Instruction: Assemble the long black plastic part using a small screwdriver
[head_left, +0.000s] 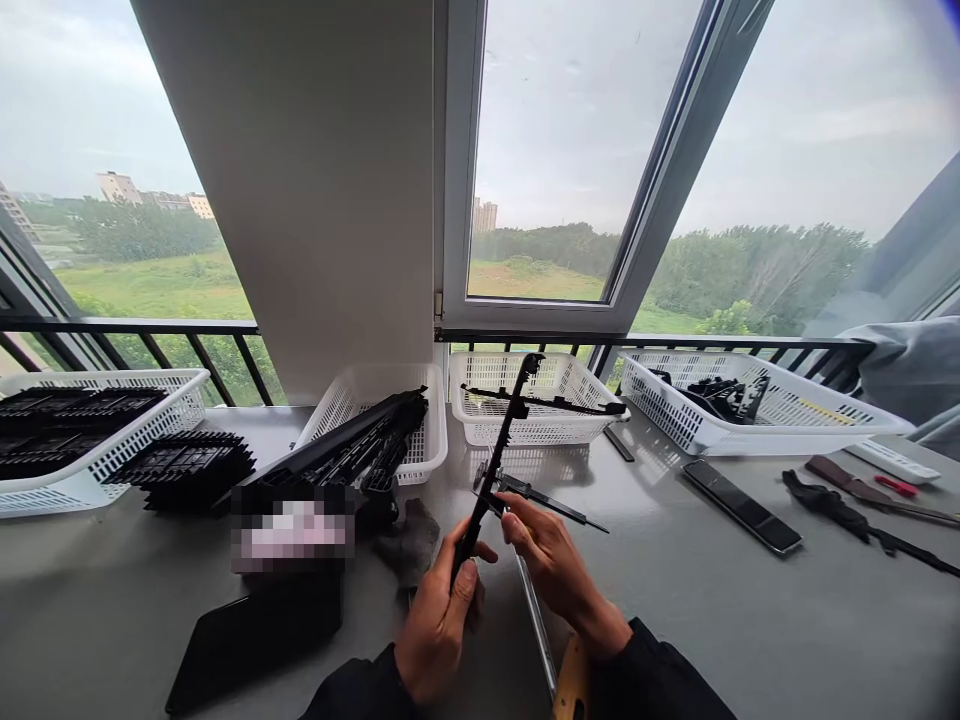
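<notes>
Our left hand (439,620) is closed around the lower end of a long thin black plastic strip (496,462). Its long axis rises up and away from us. Just right, our right hand (551,560) pinches a small black piece (499,497) against the strip's middle.

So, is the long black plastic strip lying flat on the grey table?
No, the left hand holds the long black plastic strip raised, tilted above the grey table.
</notes>
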